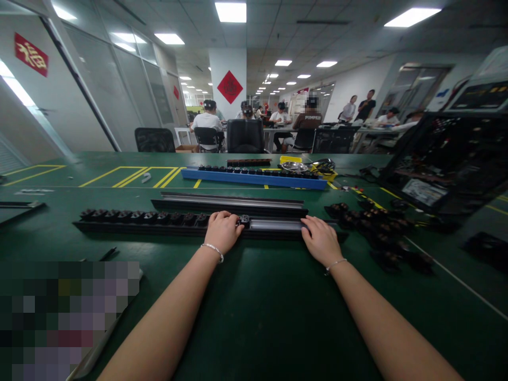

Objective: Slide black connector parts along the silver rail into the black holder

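Observation:
A long black rail point(273, 225) lies across the green table in front of me, its left half filled with a row of small black parts point(138, 216). My left hand point(223, 230) rests on the rail with fingers curled around the last black part point(244, 219) in the row. My right hand point(319, 239) sits on the bare right stretch of the rail, fingers bent down over its edge. Both wrists wear thin bracelets.
A second empty black rail point(230, 201) lies just behind. A pile of loose black parts point(377, 227) is at the right. Farther back are a blue rail with parts point(254, 178), a metal bowl point(296, 166) and yellow tray. A dark machine point(448, 164) stands right. People sit beyond.

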`<state>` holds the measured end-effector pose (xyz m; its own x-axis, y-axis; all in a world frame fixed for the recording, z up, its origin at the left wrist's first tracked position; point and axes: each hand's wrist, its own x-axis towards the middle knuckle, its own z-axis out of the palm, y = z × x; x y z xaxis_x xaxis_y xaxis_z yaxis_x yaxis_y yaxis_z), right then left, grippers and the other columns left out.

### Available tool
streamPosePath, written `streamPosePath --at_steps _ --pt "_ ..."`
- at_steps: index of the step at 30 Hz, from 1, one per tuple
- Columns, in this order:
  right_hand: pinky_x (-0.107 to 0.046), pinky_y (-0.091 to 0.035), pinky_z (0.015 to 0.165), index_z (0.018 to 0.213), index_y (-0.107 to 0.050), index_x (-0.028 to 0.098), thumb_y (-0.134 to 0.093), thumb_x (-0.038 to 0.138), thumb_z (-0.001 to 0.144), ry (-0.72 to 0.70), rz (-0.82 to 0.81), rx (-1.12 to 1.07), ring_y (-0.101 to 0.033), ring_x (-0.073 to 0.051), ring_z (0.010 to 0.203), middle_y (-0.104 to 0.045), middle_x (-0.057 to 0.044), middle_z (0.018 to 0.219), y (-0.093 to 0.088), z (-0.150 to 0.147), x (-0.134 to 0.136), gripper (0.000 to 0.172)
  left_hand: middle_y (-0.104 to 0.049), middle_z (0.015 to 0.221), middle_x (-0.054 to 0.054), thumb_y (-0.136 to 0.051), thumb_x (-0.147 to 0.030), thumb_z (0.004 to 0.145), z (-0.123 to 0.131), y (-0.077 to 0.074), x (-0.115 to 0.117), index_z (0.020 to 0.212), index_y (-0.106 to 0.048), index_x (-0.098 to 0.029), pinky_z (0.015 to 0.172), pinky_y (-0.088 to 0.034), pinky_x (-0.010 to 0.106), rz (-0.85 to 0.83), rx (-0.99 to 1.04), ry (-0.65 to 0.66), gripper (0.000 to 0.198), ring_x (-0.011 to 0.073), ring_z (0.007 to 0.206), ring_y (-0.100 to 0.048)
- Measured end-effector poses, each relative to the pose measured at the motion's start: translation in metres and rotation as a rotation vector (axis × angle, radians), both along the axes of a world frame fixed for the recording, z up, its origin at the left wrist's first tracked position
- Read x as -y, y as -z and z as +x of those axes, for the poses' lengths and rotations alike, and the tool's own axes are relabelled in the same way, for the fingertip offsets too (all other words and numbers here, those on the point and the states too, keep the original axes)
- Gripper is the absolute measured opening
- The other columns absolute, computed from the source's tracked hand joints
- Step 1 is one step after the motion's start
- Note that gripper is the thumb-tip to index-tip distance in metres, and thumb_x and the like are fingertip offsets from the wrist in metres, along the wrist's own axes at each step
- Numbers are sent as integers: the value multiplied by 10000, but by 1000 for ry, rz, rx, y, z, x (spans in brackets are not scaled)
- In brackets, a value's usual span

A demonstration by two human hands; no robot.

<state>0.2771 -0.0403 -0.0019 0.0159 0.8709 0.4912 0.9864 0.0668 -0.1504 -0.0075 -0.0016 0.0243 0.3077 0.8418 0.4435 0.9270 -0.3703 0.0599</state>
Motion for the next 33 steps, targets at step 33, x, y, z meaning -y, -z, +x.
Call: streamPosePath --at_steps 33 --pt "-401 -336 946 1136 -566 209 -334 317 850 17 -14 -5 -438 -220 1168 -550 -59 1229 2 0 -2 383 -676 955 55 -479 -350 830 9 7 4 979 -637 -221 890 -377 423 -22 46 136 253 244 1069 -504"
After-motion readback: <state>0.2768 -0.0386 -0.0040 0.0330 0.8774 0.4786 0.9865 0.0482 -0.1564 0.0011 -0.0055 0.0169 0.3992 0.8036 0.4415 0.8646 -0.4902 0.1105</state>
